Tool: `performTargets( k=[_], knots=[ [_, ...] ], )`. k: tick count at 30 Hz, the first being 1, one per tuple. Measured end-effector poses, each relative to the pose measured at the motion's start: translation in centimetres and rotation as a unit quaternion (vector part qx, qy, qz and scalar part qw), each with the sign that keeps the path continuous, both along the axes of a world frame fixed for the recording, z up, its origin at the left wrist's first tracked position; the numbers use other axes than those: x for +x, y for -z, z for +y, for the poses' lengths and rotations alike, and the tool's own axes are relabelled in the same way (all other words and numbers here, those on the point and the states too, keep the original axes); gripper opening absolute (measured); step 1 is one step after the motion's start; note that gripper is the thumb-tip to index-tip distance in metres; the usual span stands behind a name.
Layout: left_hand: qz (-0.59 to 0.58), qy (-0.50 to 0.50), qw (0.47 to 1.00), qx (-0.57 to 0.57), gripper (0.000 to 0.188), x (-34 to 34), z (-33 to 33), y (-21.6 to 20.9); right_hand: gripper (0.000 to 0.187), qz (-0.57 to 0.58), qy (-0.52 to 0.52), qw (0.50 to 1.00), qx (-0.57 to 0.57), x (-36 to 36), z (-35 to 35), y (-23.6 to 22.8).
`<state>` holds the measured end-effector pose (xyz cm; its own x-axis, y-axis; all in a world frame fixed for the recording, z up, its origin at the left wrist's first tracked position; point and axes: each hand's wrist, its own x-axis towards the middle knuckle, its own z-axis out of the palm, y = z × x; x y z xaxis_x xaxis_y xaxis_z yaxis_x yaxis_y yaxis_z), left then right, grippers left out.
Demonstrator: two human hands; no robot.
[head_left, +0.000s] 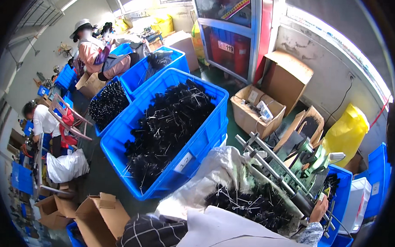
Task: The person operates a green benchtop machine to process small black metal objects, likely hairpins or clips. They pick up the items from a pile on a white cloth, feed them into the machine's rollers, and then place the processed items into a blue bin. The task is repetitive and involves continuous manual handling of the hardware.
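At the lower right, my right hand (319,209) is closed beside a green machine (314,164) with parallel metal rods (270,167). A small pale and yellowish piece shows at its fingertips, too small to name. Below the rods, a pile of black wire brushes (246,208) with looped metal ends lies on white sacking (213,167). More dark brushes sit in a blue bin (342,194) beyond the hand. My left hand does not show; a white sheet or apron (228,233) and dark checked cloth (152,235) fill the lower middle.
A large blue crate (219,120) heaped with black brushes stands ahead. Another blue bin holds upright brushes (109,101). Cardboard boxes (258,114) stand near the wall, with a yellow bag (347,133) to the right. Two people (93,54) are at the far left.
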<state>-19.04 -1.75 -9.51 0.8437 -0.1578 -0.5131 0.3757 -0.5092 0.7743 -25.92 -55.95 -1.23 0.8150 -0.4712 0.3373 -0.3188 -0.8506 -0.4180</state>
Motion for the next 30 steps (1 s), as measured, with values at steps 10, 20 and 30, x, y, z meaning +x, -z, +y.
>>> performTargets(
  k=[10,20,30],
  knots=[
    [0.075,-0.015,0.996,0.053,0.042,-5.9,5.8,-1.6,0.033,0.019,0.014,1.0,-0.003,-1.0,0.1,0.2],
    [0.099,0.049,0.989,0.098,0.04,-6.6,7.7,-3.9,0.036,-0.01,-0.027,1.0,0.006,-1.0,0.2,0.5],
    [0.146,0.226,0.957,0.105,0.039,-5.0,9.9,-7.4,0.033,-0.022,-0.041,0.998,0.037,0.3,-1.1,1.2]
  ],
)
